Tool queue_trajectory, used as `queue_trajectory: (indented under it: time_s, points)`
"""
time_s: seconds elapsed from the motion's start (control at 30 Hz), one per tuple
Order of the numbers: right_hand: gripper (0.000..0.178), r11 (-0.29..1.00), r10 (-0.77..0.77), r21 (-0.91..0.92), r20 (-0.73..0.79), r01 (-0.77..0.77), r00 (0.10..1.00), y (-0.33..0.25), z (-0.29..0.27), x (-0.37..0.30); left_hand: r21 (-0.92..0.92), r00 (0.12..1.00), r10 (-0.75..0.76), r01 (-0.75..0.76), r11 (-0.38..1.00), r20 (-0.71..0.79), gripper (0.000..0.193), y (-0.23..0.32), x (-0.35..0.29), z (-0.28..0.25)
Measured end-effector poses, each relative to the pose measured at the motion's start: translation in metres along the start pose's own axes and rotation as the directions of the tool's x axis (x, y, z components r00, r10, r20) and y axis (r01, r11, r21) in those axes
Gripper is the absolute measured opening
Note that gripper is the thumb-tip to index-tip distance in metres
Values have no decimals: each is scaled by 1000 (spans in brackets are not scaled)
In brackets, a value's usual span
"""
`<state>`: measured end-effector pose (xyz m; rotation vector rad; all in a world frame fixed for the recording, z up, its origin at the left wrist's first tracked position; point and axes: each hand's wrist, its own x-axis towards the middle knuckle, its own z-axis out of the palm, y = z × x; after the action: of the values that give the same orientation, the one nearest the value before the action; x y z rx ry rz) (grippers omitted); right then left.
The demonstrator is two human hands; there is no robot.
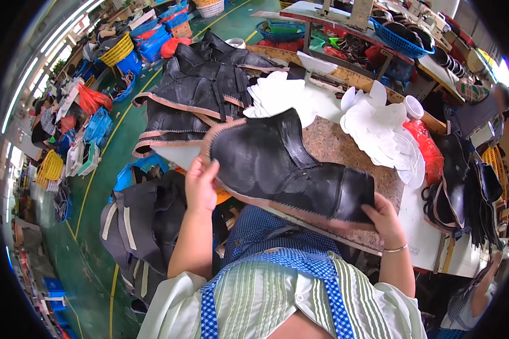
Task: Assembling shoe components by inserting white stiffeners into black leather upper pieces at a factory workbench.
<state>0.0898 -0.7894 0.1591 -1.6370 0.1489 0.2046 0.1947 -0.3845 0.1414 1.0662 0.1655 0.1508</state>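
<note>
A black leather boot upper (pixel 254 158) with a pinkish zigzag-cut edge is stretched out in front of me, above the work table (pixel 418 248). My left hand (pixel 201 186) grips its left end, thumb on top and the other fingers underneath. At the lower right end, my right hand (pixel 385 217) pinches the edge with the thumb over the leather. Beneath the upper lies a speckled brown board (pixel 350 150), partly covered by it. Thin white shaped pieces (pixel 283 96) lie just behind, and a second heap of white pieces (pixel 379 130) rests beside the board.
Similar black uppers (pixel 192 85) are stacked at the far left. Dark grey pieces with pale strips (pixel 141 214) hang at my left. A red plastic bag (pixel 426 147) and white cup (pixel 413 107) stand right. A blue basket (pixel 401 39) sits on a raised shelf. Another person (pixel 481 113) is at right.
</note>
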Motion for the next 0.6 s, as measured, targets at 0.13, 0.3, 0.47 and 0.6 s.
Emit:
queue_trajectory:
  time_s: [0.13,0.3,0.47,0.6]
  points:
    - [17,906,-55,-423,-94,11,994,16,-39,23,853,974,118,-227,471,194,56,-32,-21,-8]
    - [32,493,-479,-870,-298,-28,826,-15,-31,35,848,774,475,-521,101,419,30,-2,-4,-3]
    - [28,55,-640,-989,68,134,765,-60,14,107,645,562,454,-763,-37,691,10,-1,91,67]
    - [26,191,-532,-843,341,503,775,-79,65,165,477,468,99,-848,-229,878,17,-45,187,116]
